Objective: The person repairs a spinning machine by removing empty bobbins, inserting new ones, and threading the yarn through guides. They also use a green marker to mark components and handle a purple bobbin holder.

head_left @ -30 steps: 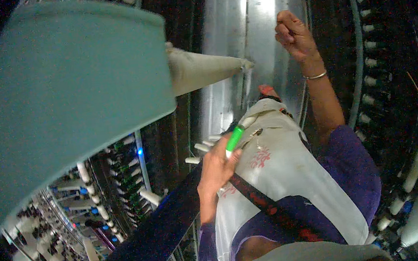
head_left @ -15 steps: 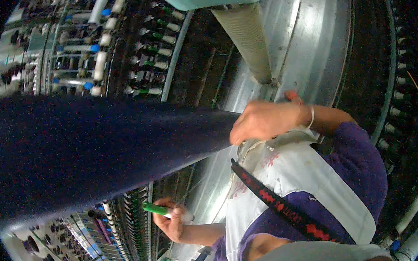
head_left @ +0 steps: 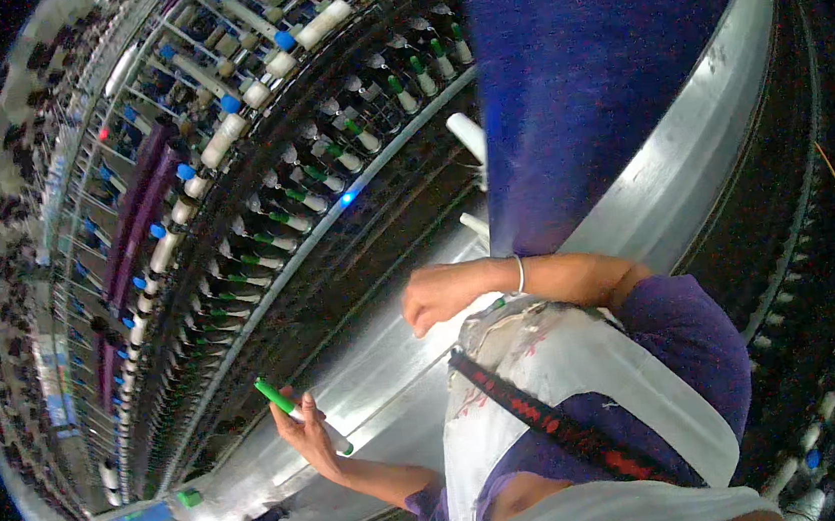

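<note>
- Left hand (head_left: 304,437) grips 1 green-and-white tube (head_left: 276,396), long axis crosswise to the grey rail (head_left: 378,164).
- Right hand (head_left: 444,294) curled, apart from the tube; contents cannot be told.

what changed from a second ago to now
The left hand has swung out leftward from the white apron. The right hand has drawn back and leftward, closer to the apron. The view has turned, and the pale green housing is out of sight. The green-and-white bobbin stayed in the left hand.
</note>
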### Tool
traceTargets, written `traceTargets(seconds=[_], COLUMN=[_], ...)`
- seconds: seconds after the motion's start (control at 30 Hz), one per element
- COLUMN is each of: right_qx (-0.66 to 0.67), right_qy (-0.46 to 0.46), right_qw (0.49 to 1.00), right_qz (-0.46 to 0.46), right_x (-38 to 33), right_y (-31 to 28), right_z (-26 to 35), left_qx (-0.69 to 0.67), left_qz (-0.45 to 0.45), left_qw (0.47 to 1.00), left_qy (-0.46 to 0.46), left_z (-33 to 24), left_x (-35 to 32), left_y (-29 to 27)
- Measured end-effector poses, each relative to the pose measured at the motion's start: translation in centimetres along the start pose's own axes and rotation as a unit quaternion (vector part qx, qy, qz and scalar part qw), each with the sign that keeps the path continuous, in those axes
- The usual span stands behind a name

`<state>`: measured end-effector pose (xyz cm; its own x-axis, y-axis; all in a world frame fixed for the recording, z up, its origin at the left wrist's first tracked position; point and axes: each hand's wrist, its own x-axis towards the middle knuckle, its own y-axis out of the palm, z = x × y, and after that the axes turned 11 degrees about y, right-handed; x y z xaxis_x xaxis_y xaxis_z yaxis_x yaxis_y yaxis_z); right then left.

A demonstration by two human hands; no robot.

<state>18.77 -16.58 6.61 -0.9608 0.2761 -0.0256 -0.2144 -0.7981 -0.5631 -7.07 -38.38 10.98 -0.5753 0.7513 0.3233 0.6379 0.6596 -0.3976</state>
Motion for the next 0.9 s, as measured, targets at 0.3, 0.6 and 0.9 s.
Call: traceTargets(seconds=[0.3,0.6,0.9], right_qx=[0.782,-0.088,0.167], right_qy=[-0.105,0.196,0.235], right_qw=[0.571,0.934,0.958], right_qz=[-0.227,-0.284,-0.002], right_x=[2.0,-5.7,3.2], right_y=[-10.2,-11.1,-13.3], right_z=[-14.2,-29.8,-35.3], left_qx=[0.233,0.328,-0.313], left_qz=[0.279,0.320,-0.180], left_qw=[0.931,0.889,0.882], left_qy=[0.035,0.017,-0.303], left_z=[4.0,15.9,23.3], left_x=[3.5,6.0,13.2], left_y=[12.6,14.0,21.0])
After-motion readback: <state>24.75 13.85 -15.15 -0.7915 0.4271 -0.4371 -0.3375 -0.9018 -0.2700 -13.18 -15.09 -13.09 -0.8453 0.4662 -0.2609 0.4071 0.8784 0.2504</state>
